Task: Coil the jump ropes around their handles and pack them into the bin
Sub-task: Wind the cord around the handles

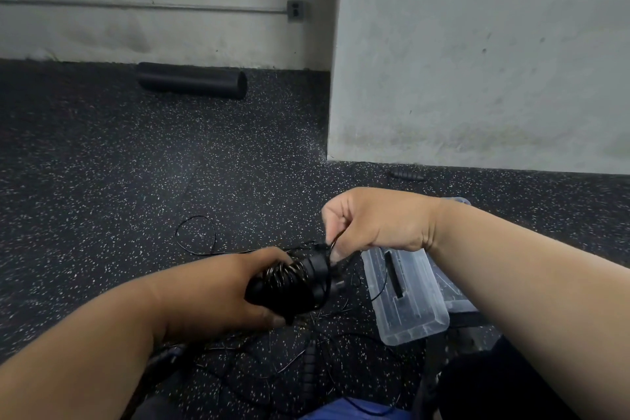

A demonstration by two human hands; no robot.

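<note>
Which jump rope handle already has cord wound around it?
The handle gripped in the left hand; shiny cord coils wrap it. The one by the wall lies bare.

Single head-worn view, wide-angle, no second view to overlap. Faces forward and down over speckled floor (136, 164) toward a wall corner (335, 78). Hands (375, 222) sit close, low centre. Frame edges bow, probably lens distortion; the bottom edge is dim.

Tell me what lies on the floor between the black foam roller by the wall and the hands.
In the head view, mostly bare speckled floor; only a thin loop of black rope lies there, closer to the left hand than to the foam roller.
</note>
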